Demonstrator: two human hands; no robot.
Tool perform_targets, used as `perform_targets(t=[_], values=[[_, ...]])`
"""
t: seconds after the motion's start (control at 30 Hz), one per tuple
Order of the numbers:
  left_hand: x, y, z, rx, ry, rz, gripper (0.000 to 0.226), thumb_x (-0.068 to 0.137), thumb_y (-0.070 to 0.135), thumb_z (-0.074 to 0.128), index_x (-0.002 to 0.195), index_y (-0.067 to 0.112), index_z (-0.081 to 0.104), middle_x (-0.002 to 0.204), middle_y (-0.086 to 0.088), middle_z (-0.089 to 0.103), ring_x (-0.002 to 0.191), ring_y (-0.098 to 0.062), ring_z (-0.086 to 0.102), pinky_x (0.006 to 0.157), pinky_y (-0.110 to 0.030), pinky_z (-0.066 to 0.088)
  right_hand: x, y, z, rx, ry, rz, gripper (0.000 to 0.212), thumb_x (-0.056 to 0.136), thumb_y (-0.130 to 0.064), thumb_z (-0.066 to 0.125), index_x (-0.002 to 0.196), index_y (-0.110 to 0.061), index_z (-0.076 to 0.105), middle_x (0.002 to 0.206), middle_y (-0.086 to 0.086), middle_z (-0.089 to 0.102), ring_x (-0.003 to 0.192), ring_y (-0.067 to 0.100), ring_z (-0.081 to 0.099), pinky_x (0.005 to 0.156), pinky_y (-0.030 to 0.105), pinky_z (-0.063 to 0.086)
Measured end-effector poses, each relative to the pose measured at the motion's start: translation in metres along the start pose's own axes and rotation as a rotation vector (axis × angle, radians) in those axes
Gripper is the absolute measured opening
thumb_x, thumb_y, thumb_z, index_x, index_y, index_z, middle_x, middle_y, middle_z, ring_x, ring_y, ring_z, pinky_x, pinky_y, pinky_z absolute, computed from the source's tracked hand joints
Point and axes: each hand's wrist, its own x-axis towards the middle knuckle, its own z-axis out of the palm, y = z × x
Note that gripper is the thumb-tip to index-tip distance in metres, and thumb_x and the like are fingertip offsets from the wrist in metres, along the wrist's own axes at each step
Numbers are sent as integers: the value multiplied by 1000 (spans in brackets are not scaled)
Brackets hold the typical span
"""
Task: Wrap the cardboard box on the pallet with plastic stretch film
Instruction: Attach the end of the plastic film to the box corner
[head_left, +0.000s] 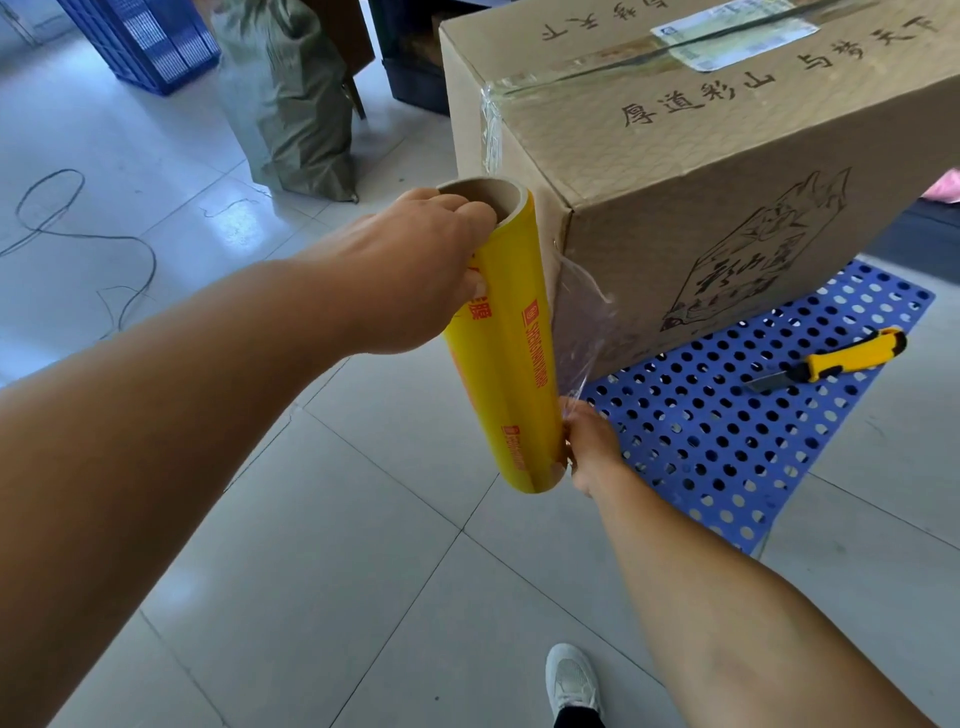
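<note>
A large cardboard box (727, 171) with black printed characters stands on a blue perforated pallet (727, 441). A yellow roll of stretch film (498, 353) is held nearly upright at the box's near left corner. My left hand (415, 270) grips the roll's top end, fingers hooked into the cardboard core. My right hand (592, 447) holds the roll's bottom end, pinching the clear film (582, 322) that stretches from the roll to the box corner. Some film clings to the box's upper left edge.
A yellow utility knife (836, 364) lies on the pallet in front of the box. A grey-green sack (291, 98) and a blue crate (150, 36) stand at the back left. A thin cord (78, 234) trails over the tiled floor. My white shoe (571, 680) is at the bottom.
</note>
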Motion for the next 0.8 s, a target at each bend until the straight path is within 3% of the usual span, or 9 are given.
perform_targets(t=[0.07,0.17,0.27,0.43,0.53,0.6,0.67,0.8], values=[[3,2,-3,6,-5,6,17,94,30,47,86,22,34,74,11,34,90,-13,37,72,-30,32,-4,-4,-6,6,-69,10,20,89,-20,46,85,-24,65,83,0,62,81,18,56,67,30,48],[6,4,-7,22,-27,3,17,94,30,47,85,21,36,72,15,33,85,-15,41,70,-30,32,-4,-2,-9,-60,-99,-5,20,94,-26,45,92,-29,64,108,5,64,103,24,57,91,41,47],[6,2,-8,34,-48,-12,18,94,30,48,83,20,38,72,11,37,78,-17,45,66,-32,36,-1,1,-10,-82,-4,-6,28,99,-21,34,88,-24,59,111,8,62,105,26,57,84,37,42],[7,-3,-4,58,-70,-37,18,93,30,49,84,19,38,72,12,36,82,-17,44,69,-33,41,4,3,-10,90,273,-85,23,101,-14,33,91,-9,53,90,15,60,83,29,61,75,42,54],[9,-2,-3,56,-50,-54,19,94,31,49,85,20,36,72,12,34,84,-14,41,69,-32,37,0,1,-10,-59,393,-172,24,102,-16,35,102,-7,57,91,12,58,83,31,59,65,37,47],[8,-2,-1,76,-35,-40,19,93,32,48,86,20,36,75,9,36,87,-14,40,72,-33,39,-2,1,-11,-156,408,-169,30,102,-18,36,114,-4,59,101,14,62,93,33,59,67,29,35],[7,-2,-1,108,-23,-20,19,94,33,48,86,21,35,81,7,40,90,-14,39,77,-36,44,0,-1,-14,-184,375,-137,30,101,-18,39,115,-3,61,109,17,64,99,36,60,68,30,34],[6,-2,0,184,-3,-12,16,94,32,47,89,22,35,92,5,44,102,-19,46,86,-43,45,2,-11,-23,-69,401,-61,27,98,-11,46,121,-7,59,97,15,60,77,30,51,67,34,38]])
